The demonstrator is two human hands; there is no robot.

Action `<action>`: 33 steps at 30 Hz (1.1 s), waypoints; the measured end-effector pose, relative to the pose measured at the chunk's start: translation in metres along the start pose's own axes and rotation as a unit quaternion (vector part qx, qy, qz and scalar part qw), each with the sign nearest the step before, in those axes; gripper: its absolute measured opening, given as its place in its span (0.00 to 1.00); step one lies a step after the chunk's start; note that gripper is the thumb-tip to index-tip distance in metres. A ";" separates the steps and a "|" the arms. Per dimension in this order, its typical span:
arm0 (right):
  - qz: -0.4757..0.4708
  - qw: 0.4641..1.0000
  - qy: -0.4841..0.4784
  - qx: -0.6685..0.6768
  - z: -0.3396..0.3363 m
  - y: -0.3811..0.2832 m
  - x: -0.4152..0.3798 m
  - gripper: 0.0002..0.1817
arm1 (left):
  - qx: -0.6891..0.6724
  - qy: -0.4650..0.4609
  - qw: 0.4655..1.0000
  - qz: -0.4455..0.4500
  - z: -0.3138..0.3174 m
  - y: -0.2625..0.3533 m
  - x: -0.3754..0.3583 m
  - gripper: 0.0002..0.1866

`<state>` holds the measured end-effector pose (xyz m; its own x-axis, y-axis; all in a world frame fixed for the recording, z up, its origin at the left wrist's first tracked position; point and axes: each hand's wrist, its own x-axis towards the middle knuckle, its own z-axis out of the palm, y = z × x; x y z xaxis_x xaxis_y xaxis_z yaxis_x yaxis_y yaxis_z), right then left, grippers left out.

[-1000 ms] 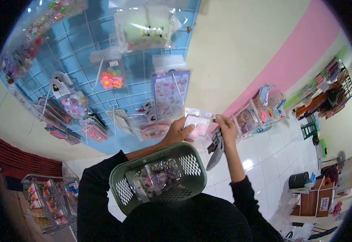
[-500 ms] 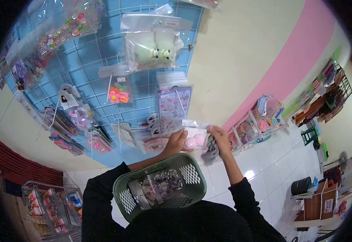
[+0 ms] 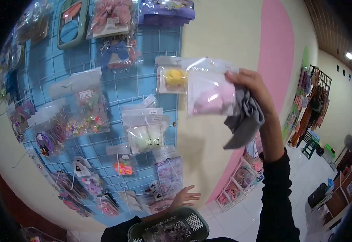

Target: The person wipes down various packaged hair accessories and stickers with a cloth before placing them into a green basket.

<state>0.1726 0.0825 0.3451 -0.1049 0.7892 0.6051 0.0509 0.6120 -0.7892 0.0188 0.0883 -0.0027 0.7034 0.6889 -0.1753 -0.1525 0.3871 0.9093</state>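
Raised in front of the wall, my right hand [image 3: 254,88] is closed on the upper right corner of a clear plastic packet [image 3: 207,82]. The packet holds a soft pink item [image 3: 214,101] on white backing. A crumpled grey cloth [image 3: 249,115] hangs from the same hand. Just left of the packet, overlapped by its edge, hangs a packet with a yellow item [image 3: 173,77]. Low down, my left hand [image 3: 185,197] has its fingers spread and holds nothing. Beside that hand, a green plastic basket [image 3: 202,226] with small packaged goods inside sits against my left forearm.
A white wire grid [image 3: 121,86] on a blue panel carries many hanging packets on protruding hooks. A white wire rack [image 3: 236,179] with accessories stands low at the right. Farther off are hanging goods [image 3: 311,103] and a green stool [image 3: 311,145].
My right hand has lifted the pink packet and grey cloth up to the upper grid. My left hand has let go of the packet and opened. The view has tilted upward.
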 end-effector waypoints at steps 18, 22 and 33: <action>0.028 0.998 -0.027 -0.041 0.021 0.050 0.081 0.09 | -0.008 -0.004 1.000 -0.015 -0.001 -0.001 -0.002 0.29; -0.122 0.986 0.043 -0.109 0.012 0.081 0.092 0.14 | -0.018 -0.039 0.998 0.041 -0.011 -0.010 -0.006 0.28; -0.113 0.655 -0.644 -0.380 0.113 0.148 -0.198 0.23 | -0.030 0.041 0.982 0.183 -0.001 -0.024 0.000 0.21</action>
<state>0.0889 0.0108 0.0967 -0.9206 0.2747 -0.2777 0.3168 0.9409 -0.1195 0.0219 0.0793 -0.0251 0.5367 0.8342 0.1265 -0.4259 0.1385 0.8941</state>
